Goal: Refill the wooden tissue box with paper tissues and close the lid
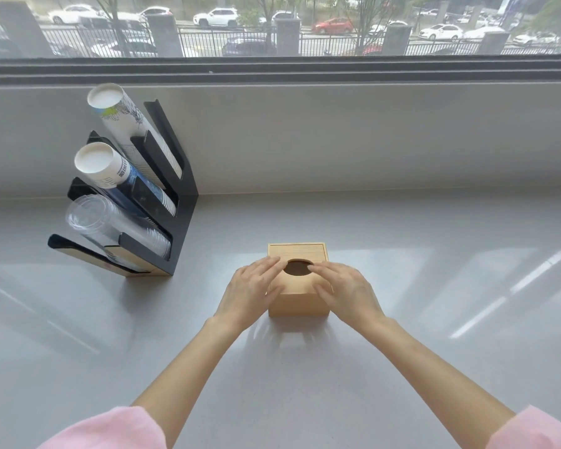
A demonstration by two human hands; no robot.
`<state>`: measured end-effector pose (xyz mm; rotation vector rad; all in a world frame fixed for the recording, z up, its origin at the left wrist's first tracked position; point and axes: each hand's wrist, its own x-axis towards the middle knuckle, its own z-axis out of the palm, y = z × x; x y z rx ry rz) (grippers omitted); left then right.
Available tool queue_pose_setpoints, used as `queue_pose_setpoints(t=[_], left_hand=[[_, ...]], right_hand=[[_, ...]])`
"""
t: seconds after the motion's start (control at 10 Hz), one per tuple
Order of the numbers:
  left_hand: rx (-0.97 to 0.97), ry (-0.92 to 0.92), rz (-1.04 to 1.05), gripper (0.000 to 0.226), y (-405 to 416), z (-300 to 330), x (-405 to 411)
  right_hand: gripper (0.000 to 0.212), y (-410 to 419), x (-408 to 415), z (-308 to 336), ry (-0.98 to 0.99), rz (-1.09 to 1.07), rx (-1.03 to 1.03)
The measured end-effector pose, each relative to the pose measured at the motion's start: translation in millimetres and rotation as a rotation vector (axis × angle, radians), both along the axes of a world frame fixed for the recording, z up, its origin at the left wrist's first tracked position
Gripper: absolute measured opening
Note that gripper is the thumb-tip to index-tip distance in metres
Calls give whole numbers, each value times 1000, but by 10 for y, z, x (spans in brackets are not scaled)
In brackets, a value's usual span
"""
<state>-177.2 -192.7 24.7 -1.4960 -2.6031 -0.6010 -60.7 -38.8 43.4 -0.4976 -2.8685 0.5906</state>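
A small light wooden tissue box [298, 303] stands on the grey counter in the middle of the head view. Its sliding lid [297, 252] lies flat on top and has a dark oval opening [298, 268]; no tissue shows through it. My left hand [250, 293] rests on the box's left side, fingers spread across the lid's left part, thumb on the front corner. My right hand [345, 291] mirrors it on the right side, fingertips at the oval's edge. Neither hand holds anything. No paper tissues are in view.
A black cup holder [172, 202] stands at the back left with two stacks of paper cups [110, 170] and a stack of clear plastic cups [110, 225]. A low grey wall [370, 140] and a window run behind the counter [434, 286].
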Motion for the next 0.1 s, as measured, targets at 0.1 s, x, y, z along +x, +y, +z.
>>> queue_pose_setpoints(t=[0.1], left_hand=[[16, 10, 76, 49, 98, 161, -88]], right_hand=[[48, 67, -123, 179, -64, 23, 60]])
